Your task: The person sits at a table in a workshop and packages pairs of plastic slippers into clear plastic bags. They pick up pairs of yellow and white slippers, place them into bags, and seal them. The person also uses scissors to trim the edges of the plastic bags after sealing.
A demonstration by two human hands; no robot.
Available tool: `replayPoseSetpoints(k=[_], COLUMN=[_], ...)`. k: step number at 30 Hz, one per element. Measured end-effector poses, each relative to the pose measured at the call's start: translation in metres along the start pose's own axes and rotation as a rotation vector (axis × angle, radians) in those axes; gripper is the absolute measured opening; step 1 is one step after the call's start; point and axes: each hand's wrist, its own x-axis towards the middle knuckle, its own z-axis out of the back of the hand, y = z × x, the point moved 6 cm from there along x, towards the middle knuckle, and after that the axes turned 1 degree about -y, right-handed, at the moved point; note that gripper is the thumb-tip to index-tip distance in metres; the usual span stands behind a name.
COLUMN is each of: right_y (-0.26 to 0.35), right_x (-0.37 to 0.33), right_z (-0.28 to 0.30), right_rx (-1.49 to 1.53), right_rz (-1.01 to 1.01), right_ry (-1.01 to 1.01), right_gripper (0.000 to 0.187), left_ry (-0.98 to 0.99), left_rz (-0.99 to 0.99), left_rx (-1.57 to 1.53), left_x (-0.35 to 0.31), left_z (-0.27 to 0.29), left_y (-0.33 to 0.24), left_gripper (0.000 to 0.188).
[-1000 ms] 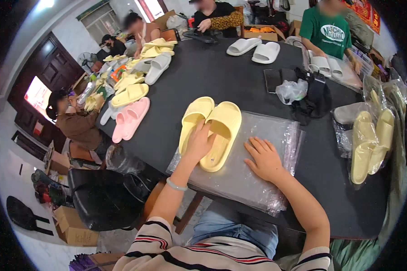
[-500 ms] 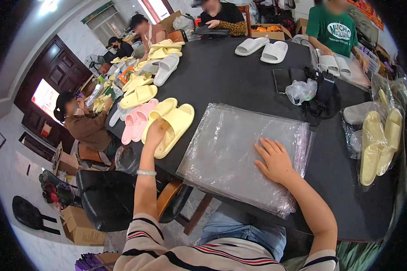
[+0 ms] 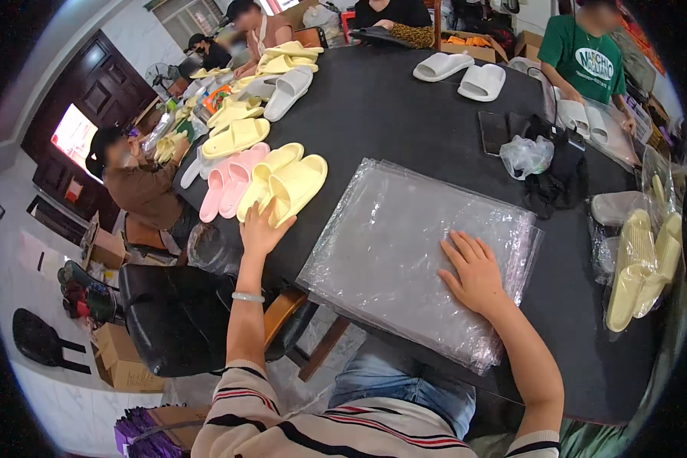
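Note:
A pair of pale yellow slippers (image 3: 298, 187) lies side by side on the black table, left of centre. My left hand (image 3: 262, 231) is at their near ends with its fingers spread, the fingertips touching the slippers. My right hand (image 3: 473, 273) rests flat, fingers apart, on the right part of a stack of clear plastic bags (image 3: 389, 244) in front of me. A pair of pink slippers (image 3: 233, 183) sits just left of the yellow pair.
More yellow slippers (image 3: 237, 137) and grey slippers (image 3: 288, 93) line the table's left side. White slippers (image 3: 482, 82) lie at the far side. A phone (image 3: 494, 133) and a crumpled plastic bag (image 3: 527, 156) are at right, near bagged yellow slippers (image 3: 633, 271). Other people sit around the table.
My left hand has drawn back from between the yellow slippers to their near ends. My right hand stays flat on the bags. The whole view has shifted slightly.

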Motion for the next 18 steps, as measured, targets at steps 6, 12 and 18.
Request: replayPoseSetpoints(k=[6, 12, 18], right_y=[0.000, 0.000, -0.001], right_x=[0.001, 0.001, 0.000], right_z=[-0.003, -0.001, 0.000], right_rx=[0.015, 0.016, 0.003], right_rz=[-0.006, 0.004, 0.018], right_ry=[0.003, -0.009, -0.015], right_gripper=[0.052, 0.054, 0.054], left_ry=[0.010, 0.086, 0.106], left_rz=[0.051, 0.053, 0.080], left_rx=[-0.051, -0.027, 0.019], left_x=[0.021, 0.045, 0.066], left_z=[-0.018, -0.027, -0.031], left_y=[0.028, 0.049, 0.056], left_gripper=[0.078, 0.081, 0.081])
